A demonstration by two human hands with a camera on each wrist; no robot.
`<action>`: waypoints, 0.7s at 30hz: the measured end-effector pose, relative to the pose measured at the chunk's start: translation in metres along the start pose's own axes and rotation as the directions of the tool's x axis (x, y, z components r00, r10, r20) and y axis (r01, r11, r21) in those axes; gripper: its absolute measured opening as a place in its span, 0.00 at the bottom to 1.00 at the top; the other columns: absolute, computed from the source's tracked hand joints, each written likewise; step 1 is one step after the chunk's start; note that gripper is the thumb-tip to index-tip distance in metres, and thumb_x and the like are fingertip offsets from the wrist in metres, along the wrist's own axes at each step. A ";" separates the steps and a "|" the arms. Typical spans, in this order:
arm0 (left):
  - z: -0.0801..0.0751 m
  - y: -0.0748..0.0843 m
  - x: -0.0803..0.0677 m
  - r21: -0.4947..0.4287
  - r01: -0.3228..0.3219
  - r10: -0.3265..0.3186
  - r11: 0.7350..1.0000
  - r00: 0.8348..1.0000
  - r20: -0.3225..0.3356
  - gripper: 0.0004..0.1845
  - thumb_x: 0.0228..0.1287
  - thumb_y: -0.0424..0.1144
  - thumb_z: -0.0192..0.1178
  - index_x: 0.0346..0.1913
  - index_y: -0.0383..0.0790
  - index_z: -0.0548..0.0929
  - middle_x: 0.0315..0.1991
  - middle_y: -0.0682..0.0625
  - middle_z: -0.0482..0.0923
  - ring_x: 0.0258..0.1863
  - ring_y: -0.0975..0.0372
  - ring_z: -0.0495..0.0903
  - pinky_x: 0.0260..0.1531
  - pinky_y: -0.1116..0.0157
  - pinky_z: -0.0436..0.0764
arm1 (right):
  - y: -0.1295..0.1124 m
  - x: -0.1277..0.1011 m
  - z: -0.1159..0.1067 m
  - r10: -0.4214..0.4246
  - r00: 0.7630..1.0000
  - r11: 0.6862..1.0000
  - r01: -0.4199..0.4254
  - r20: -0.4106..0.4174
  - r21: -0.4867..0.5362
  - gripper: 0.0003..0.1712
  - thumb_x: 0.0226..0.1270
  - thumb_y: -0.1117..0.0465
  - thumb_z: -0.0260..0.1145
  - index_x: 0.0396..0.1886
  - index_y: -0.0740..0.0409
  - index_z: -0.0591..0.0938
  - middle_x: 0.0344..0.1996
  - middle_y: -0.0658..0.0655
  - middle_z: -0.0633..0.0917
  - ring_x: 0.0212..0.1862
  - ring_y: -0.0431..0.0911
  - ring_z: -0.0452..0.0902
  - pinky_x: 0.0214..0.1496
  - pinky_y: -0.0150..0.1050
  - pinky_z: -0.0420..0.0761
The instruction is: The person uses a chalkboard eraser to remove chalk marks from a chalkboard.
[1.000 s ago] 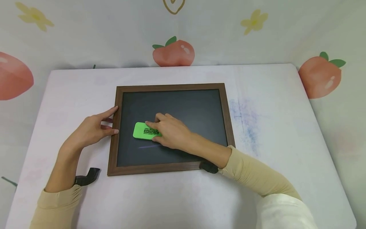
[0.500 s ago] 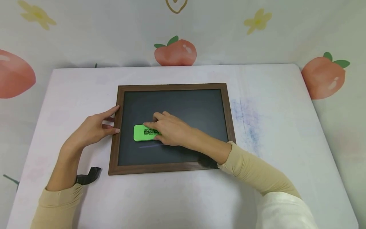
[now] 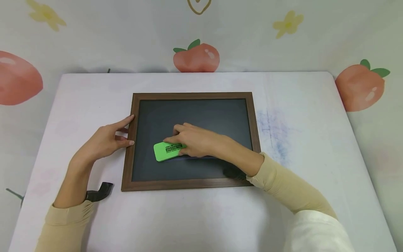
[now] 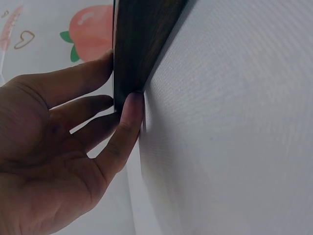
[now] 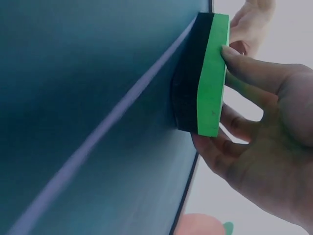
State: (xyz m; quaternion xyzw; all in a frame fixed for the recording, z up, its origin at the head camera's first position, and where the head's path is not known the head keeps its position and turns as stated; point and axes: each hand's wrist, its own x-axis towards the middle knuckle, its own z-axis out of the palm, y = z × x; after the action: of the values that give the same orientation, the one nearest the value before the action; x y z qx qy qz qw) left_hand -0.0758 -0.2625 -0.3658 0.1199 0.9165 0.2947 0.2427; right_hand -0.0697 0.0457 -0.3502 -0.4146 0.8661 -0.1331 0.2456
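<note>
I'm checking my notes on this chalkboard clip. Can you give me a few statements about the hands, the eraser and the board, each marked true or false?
1. The right hand grips the green eraser. True.
2. The eraser lies on the table beside the board. False: it sits on the chalkboard.
3. The left hand touches the board's wooden frame. True.
4. The left hand holds a piece of chalk. False: it holds nothing.

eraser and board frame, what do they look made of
Eraser: green top, likely foam or plastic, matte, with printed lettering; the right wrist view shows a dark, soft-looking pad underneath, probably felt. Frame: brown with streaky grain, so wood or a wood-look laminate; which one is unclear.
</note>
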 end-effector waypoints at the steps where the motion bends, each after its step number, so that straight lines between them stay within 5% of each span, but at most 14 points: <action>1: 0.000 0.000 0.000 0.001 -0.003 0.003 1.000 1.000 0.001 0.47 0.63 0.34 0.68 0.80 0.48 0.53 0.55 0.32 0.77 0.48 0.49 0.81 0.39 0.63 0.77 | 0.001 -0.002 0.001 0.000 1.000 1.000 0.000 0.000 0.005 0.35 0.68 0.55 0.70 0.73 0.40 0.70 0.57 0.51 0.76 0.51 0.45 0.69 0.54 0.33 0.70; 21: 0.000 0.000 0.001 -0.003 -0.001 0.001 1.000 1.000 0.003 0.46 0.64 0.34 0.67 0.80 0.48 0.52 0.55 0.32 0.77 0.49 0.48 0.80 0.39 0.63 0.76 | 0.020 -0.029 0.006 0.043 0.997 0.996 -0.038 -0.057 0.079 0.35 0.68 0.52 0.70 0.73 0.41 0.70 0.53 0.53 0.76 0.53 0.47 0.71 0.56 0.37 0.72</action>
State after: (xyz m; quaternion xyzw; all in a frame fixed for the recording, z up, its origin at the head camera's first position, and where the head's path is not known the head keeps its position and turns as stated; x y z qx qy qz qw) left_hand -0.0765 -0.2628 -0.3659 0.1202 0.9156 0.2960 0.2441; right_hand -0.0642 0.0804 -0.3545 -0.3830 0.8753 -0.1737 0.2389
